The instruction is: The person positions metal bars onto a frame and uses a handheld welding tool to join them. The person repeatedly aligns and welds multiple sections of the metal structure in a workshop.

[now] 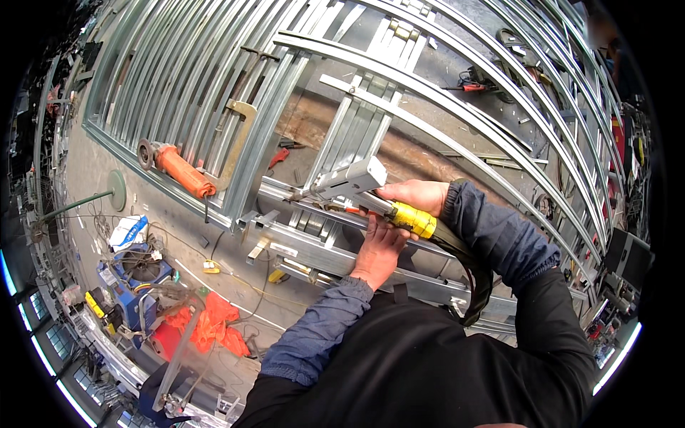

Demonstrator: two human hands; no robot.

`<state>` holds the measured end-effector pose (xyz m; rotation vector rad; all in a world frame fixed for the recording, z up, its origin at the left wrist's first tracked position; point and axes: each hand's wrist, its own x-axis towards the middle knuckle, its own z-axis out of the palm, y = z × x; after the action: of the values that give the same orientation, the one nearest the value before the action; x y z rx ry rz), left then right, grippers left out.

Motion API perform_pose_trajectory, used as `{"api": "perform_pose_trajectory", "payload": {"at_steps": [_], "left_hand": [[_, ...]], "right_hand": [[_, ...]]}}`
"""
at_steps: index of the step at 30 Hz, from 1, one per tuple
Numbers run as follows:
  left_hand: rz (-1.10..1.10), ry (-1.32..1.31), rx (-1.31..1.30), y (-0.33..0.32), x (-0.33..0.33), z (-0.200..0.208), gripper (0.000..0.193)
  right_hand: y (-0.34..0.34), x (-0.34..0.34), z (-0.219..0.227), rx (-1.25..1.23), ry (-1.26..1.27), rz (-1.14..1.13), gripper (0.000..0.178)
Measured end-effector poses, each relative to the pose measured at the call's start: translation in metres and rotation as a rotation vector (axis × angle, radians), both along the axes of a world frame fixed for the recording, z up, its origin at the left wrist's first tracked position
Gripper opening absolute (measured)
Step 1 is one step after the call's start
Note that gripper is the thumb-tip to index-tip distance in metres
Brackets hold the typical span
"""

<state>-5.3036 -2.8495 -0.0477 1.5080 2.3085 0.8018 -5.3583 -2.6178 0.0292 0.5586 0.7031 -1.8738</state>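
Both my hands are on a welding gun with a white box-shaped housing and a yellow-wrapped rear section. My right hand is closed on it from above, behind the white housing. From below, my left hand curls its fingers round the gun next to the yellow wrap. A thick dark hose runs from the gun's rear past my right forearm. The slim front end points left, close over the metal frame's rail; whether it touches cannot be made out.
An orange angle grinder lies on the metal bars at the left, near a large clamp. Long curved metal rails sweep across the right. On the floor at lower left are a blue machine, orange cloth and loose cables.
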Motion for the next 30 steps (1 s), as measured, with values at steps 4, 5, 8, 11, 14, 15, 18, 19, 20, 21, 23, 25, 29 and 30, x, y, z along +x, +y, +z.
{"api": "perform_pose_trajectory", "payload": {"at_steps": [4,5,8,11,14,15,18,19,20,21,23,25,29,30], "left_hand": [[-0.002,0.014,-0.014,0.000,0.000,-0.001,0.024],[0.000,0.016,-0.014,0.000,0.000,-0.001,0.025],[0.001,0.034,-0.027,0.001,-0.001,0.001,0.026],[0.006,0.030,-0.016,0.002,-0.002,0.006,0.026],[0.019,0.005,0.004,0.004,-0.004,0.011,0.026],[0.023,-0.005,0.009,0.004,-0.004,0.012,0.025],[0.022,-0.004,0.000,0.005,-0.006,0.014,0.024],[0.021,-0.008,0.004,0.005,-0.006,0.015,0.024],[0.021,-0.012,0.009,0.005,-0.006,0.015,0.023],[0.022,-0.016,0.013,0.005,-0.006,0.016,0.022],[0.027,-0.006,0.015,0.005,-0.006,0.017,0.022],[0.031,-0.008,0.022,0.006,-0.006,0.018,0.022],[0.034,-0.022,0.030,0.006,-0.007,0.018,0.024],[0.032,-0.019,0.025,0.006,-0.007,0.017,0.025]], "right_hand": [[0.001,-0.001,0.000,-0.016,0.037,0.022,0.059],[0.002,-0.001,0.001,-0.018,0.048,0.025,0.059],[0.003,-0.002,0.001,-0.018,0.061,0.031,0.058],[0.003,-0.001,-0.001,-0.007,0.056,0.033,0.058],[0.004,0.001,-0.003,-0.004,0.036,0.021,0.059],[0.004,0.001,-0.003,-0.005,0.027,0.014,0.059],[0.006,0.002,-0.001,0.061,0.014,0.057,0.060],[0.007,0.002,-0.001,0.050,0.017,0.047,0.060],[0.006,0.003,-0.002,0.039,0.021,0.040,0.061],[0.006,0.004,-0.002,0.028,0.024,0.033,0.061],[0.007,0.005,-0.003,0.042,0.049,0.043,0.061],[0.007,0.006,-0.003,0.025,0.073,0.044,0.061],[0.007,0.006,0.000,-0.026,0.086,0.044,0.062],[0.007,0.006,0.000,-0.031,0.085,0.048,0.062]]}}
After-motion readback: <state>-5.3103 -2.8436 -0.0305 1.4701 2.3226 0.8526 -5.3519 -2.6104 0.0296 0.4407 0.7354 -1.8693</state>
